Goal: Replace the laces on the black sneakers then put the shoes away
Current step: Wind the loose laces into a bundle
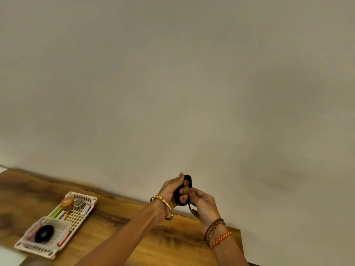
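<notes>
Above the wooden worktop [134,217] we hold a black lace bundle [187,179] upright, its long axis vertical, our left hand [172,191] gripping it and our right hand [203,204] pinching its hanging end, while farther left a white basket [90,206] contains a dark ring [44,233], tape and blurred small items.

Your left hand [172,191], with a gold bangle [163,206] at the wrist, curls its fingers around a coiled bundle of black shoelace [187,180], held up in front of the plain beige wall [172,73]. Your right hand [203,204], wearing braided thread bracelets [217,232], pinches the lace's loose end [189,206] just below the bundle. On the wooden table [172,244] to your left sits a white perforated plastic tray [76,215] holding a black roll [44,233], an orange-lidded round container [67,202] and other small items.
</notes>
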